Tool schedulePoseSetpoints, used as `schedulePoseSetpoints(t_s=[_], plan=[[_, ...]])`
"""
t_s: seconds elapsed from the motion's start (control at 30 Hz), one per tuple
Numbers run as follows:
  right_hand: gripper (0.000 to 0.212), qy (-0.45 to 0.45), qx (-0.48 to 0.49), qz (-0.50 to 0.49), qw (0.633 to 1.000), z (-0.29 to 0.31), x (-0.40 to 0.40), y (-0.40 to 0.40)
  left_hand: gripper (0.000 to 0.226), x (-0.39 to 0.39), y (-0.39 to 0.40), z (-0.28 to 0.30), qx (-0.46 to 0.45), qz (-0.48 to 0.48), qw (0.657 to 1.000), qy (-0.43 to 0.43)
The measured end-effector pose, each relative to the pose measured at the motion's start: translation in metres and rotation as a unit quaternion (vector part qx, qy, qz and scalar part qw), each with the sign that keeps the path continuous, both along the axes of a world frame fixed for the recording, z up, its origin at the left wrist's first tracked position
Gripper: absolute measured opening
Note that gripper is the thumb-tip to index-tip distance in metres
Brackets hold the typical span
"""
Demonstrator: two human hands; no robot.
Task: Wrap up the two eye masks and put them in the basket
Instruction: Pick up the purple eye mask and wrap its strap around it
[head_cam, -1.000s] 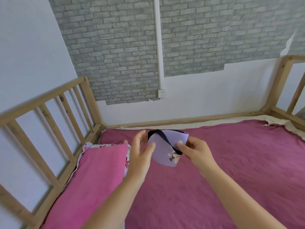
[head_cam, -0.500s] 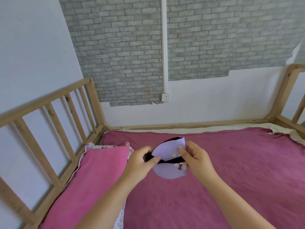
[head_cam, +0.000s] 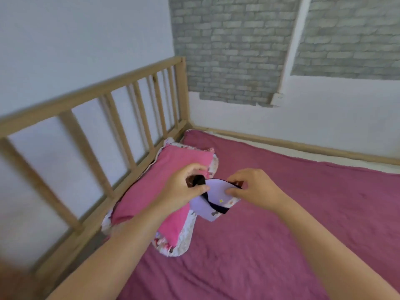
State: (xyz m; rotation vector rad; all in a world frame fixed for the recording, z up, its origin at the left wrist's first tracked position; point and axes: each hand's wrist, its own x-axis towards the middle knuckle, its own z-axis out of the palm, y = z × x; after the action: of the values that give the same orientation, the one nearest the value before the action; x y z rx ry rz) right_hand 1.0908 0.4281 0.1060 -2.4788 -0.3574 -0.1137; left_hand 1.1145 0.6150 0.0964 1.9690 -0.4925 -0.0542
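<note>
A folded lilac eye mask point(head_cam: 213, 197) with small cartoon prints is held above the bed, between both hands. Its black elastic strap point(head_cam: 217, 208) runs across the folded mask. My left hand point(head_cam: 184, 187) pinches the strap's free end at the mask's left edge. My right hand point(head_cam: 253, 187) grips the mask's upper right edge with thumb and fingers. A second eye mask and the basket are not in view.
A pink pillow point(head_cam: 164, 169) with a floral white border lies under my left hand, against the wooden slatted rail point(head_cam: 121, 126) on the left. The magenta bedsheet point(head_cam: 303, 213) spreads right and forward. A grey brick-pattern wall point(head_cam: 233, 50) stands behind.
The view has swung left and down, so the rail and pillow fill more of it. My left hand has pulled the strap around to the mask's left side; both hands still hold the mask.
</note>
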Motion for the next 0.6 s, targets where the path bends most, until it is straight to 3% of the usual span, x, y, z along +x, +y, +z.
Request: schedulePoseSetpoints(t_s=[0.1, 0.2, 0.27, 0.33, 0.43, 0.6], plan=[[0.018, -0.027, 0.048, 0.042, 0.998, -0.017, 0.005, 0.042, 0.050, -0.033, 0.043, -0.020, -0.002, 0.135, 0.991, -0.016], [0.015, -0.020, 0.090, 0.092, 0.992, -0.040, 0.001, 0.096, 0.048, -0.085, 0.094, -0.036, 0.025, 0.304, 0.952, -0.024], [0.005, 0.008, 0.119, 0.135, 0.984, -0.053, -0.007, 0.139, 0.044, -0.127, 0.128, -0.044, 0.079, 0.398, 0.913, -0.025], [0.018, 0.037, 0.138, 0.186, 0.972, -0.064, -0.019, 0.185, 0.043, -0.168, 0.164, -0.051, 0.152, 0.479, 0.865, 0.005], [0.019, 0.078, 0.164, 0.250, 0.951, -0.073, -0.043, 0.256, 0.043, -0.226, 0.219, -0.061, 0.246, 0.568, 0.784, 0.054], [0.012, 0.189, 0.224, 0.316, 0.902, -0.082, -0.081, 0.366, 0.044, -0.311, 0.298, -0.065, 0.292, 0.671, 0.674, 0.101]])
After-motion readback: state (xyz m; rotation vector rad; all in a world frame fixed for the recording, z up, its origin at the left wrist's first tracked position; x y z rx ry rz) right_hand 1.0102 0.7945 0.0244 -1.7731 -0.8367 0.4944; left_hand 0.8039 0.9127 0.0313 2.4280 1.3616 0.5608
